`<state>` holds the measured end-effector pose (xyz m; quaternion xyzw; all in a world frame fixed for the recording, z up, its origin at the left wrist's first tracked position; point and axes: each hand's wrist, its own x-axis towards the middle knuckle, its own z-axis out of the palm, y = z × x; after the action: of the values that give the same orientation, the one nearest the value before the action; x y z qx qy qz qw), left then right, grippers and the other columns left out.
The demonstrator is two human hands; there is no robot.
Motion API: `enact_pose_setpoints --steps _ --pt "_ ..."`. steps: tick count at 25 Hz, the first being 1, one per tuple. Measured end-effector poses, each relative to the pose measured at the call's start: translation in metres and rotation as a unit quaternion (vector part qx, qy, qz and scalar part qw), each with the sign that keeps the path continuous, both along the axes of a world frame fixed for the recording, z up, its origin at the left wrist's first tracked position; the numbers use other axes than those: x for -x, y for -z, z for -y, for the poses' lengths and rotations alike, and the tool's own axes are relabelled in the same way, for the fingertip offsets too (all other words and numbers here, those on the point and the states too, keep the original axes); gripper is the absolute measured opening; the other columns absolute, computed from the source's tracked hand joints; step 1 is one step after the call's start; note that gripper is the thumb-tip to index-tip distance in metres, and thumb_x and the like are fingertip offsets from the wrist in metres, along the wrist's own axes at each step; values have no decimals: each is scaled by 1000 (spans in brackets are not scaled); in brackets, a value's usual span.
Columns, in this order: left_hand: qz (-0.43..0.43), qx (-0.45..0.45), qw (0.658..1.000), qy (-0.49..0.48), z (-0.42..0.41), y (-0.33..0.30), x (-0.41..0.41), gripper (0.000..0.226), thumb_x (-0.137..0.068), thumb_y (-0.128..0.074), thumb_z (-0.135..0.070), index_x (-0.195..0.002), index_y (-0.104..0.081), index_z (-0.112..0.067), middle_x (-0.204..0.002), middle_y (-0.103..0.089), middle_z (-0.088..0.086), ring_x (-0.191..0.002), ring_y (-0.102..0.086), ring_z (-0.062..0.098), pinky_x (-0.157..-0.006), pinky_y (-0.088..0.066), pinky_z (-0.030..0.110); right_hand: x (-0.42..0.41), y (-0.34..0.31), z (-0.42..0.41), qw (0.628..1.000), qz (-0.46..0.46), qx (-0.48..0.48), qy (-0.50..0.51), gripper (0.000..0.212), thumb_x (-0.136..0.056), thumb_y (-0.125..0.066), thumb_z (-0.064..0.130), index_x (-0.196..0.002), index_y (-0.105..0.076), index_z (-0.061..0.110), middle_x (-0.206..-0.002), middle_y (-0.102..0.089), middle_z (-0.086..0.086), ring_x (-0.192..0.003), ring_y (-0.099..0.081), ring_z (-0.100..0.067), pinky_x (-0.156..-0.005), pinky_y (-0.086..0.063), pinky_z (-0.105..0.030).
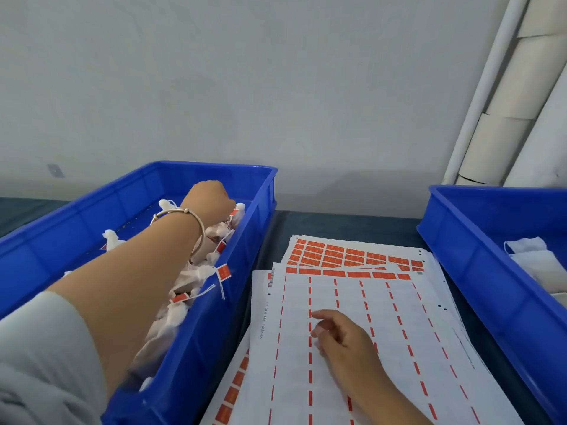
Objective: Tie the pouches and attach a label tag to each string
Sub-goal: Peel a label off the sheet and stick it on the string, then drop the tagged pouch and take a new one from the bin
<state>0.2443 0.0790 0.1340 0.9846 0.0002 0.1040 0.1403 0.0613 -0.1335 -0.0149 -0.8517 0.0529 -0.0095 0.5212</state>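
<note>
Plain pale grey wall (276, 87) ran behind a dark blue-grey counter (337, 225). Small grey wall plate (55, 170) sat low left. White pipes and cardboard tubes (506, 118) leaned in the right corner. Lighting was soft, even.

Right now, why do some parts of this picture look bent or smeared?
Head view: the wide lens bows the left blue bin and the wall pipes; the near pouches and sleeve are blurred; lighting is soft and even, without glare.

Left hand (210, 197) seemingly fisted, right hand (340, 332) loosely curled.
</note>
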Motion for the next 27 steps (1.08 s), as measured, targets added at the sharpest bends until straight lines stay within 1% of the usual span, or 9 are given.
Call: enact_pose_setpoints --steps 3,7,13,16,18,20,22,24,27 --pt "19 14 999 32 21 -15 25 12 -85 -46 -10 -81 -57 -6 -79 -56 11 -70 -44 23 -59 -37 31 1 -1 -2 1000 4 2 12 18 -96 -51 24 -102 -53 41 -98 -60 19 -88 -60 -2 -68 -43 -1" --pt "-27 -41 993 112 77 -9 65 25 -93 -40 -10 -103 -63 -7 -100 -63 10 -87 -57 24 -72 -47 31 -1 -30 2 995 -13 -65 75 14 -97 -48 27 -100 -62 28 -92 -65 9 -77 -63 -9 -72 -53 -17" --pt "-170 15 960 223 149 84 131 32 -94 -46 -12 -119 -62 -24 -118 -61 -1 -103 -58 19 -89 -47 28 -7 -132 90 968 160 -72 177 19 -95 -49 22 -83 -60 32 -83 -66 6 -69 -63 -9 -59 -51 -20" --pt "-144 35 955 257 170 132 153 33 -98 -40 -31 -128 -53 -27 -133 -52 -6 -122 -47 20 -106 -34 37 -17 -175 162 944 173 -120 256 23 -93 -46 11 -81 -62 22 -79 -65 1 -56 -60 -9 -50 -50 -18" --pt "-107 0 957 271 180 153 160 44 -99 -30 -42 -141 -34 -31 -151 -28 -8 -142 -19 23 -115 -10 44 -23 -182 213 935 145 -112 303 20 -95 -44 8 -88 -62 12 -75 -61 -2 -52 -57 -10 -42 -47 -14" --pt "-90 -24 961 260 186 165 164 52 -97 -18 -50 -147 -13 -35 -157 -3 -11 -145 4 19 -112 8 42 -20 -168 262 941 78 -31 328 20 -95 -45 5 -102 -63 6 -84 -64 -10 -63 -57 -19 -52 -51 -19" --pt "-73 -29 966 247 185 171 164 54 -96 -14 -53 -147 -7 -37 -157 2 -12 -144 9 17 -109 12 39 -11 -138 303 937 -22 154 313 22 -93 -49 4 -106 -64 -2 -105 -65 -20 -84 -59 -29 -78 -52 -35" --pt "-59 -32 967 247 184 172 164 54 -97 -15 -53 -147 -7 -37 -157 2 -13 -144 8 16 -108 12 37 1 -105 324 895 -145 342 247 26 -94 -48 12 -109 -65 -1 -116 -62 -19 -103 -56 -32 -87 -45 -37" --pt "-49 -35 968 244 184 173 164 53 -97 -16 -53 -147 -9 -37 -157 0 -13 -144 7 15 -108 11 36 7 -75 319 826 -257 481 144 32 -97 -44 35 -109 -59 9 -118 -62 -11 -109 -54 -26 -87 -41 -28"
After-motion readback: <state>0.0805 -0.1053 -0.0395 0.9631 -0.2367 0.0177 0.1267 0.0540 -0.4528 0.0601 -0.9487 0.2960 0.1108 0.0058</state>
